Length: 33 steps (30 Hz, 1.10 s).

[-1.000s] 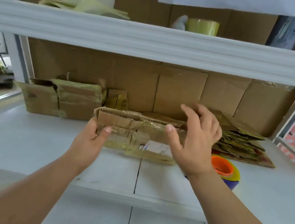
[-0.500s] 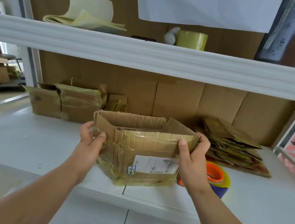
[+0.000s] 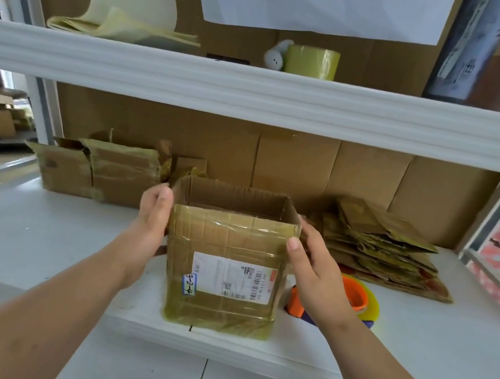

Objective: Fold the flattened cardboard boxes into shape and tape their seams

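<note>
Fingers of the left hand [image 3: 149, 226] and right hand [image 3: 316, 271] lie straight, pressing opposite sides of the open-topped, tape-covered brown cardboard box [image 3: 224, 269], interior hidden, upright on the white shelf [image 3: 42, 240] beside flattened brown cardboard boxes [image 3: 384, 250].

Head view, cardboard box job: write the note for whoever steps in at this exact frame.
Left hand: fingers straight, flat against the left wall of the box.
Right hand: open at the box's right wall; contact unclear.
Box: stands squared up on the white shelf, top open, old tape and a shipping label on its front.
Tape dispenser: on the shelf behind the right hand.
Flattened boxes: stacked at the right, unfolded.
Done: this box is opened into shape.
Left: tape its seams, then fold the stack.
</note>
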### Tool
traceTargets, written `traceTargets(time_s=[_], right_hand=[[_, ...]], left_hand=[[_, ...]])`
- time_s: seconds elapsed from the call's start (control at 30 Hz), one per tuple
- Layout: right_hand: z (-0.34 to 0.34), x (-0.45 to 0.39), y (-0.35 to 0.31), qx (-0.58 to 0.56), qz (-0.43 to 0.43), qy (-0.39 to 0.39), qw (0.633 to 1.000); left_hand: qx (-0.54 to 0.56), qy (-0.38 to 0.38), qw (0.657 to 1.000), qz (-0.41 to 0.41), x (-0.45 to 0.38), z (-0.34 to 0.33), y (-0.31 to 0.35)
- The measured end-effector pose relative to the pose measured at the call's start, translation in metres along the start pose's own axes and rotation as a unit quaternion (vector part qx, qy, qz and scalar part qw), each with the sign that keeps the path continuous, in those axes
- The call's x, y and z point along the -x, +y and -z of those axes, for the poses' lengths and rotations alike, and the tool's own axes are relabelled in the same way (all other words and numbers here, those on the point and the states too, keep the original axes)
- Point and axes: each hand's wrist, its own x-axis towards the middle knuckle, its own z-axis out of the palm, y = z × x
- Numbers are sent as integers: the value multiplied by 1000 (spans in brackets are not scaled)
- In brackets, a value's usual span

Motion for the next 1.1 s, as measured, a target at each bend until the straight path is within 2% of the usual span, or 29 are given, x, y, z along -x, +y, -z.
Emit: traceTargets(time_s=[0.07,0.17,0.3,0.4,0.5,0.6,0.73,0.9,1.1], right_hand=[[-1,-4,3,6,-8,1,1000],[-3,-7,1,10,-8,10,1000],[-5,-15,-13,-23,-42,21,999],[-10,-28,-11,-34,-106,20,994],[-16,-36,-5,-53,-134,30,989],[-17,-35,-2,-43,-106,34,993],[-14,-32,3,-22,-76,3,997],[-14,-37,6,29,-38,-56,997],[-13,-42,11,56,-40,-56,996]], left_hand=[[-53,-7,998,-43,-1,0,3],[-63,-14,996,-60,-6,1,7],[-55,-57,997,-25,-11,0,16],[-93,-93,991,-1,-15,4,16],[-108,-75,991,-17,-15,4,21],[-128,-82,987,-54,-10,6,22],[-185,-105,974,-79,0,14,17],[-178,-106,976,-73,-5,26,13],[-142,-95,984,-47,-15,28,7]])
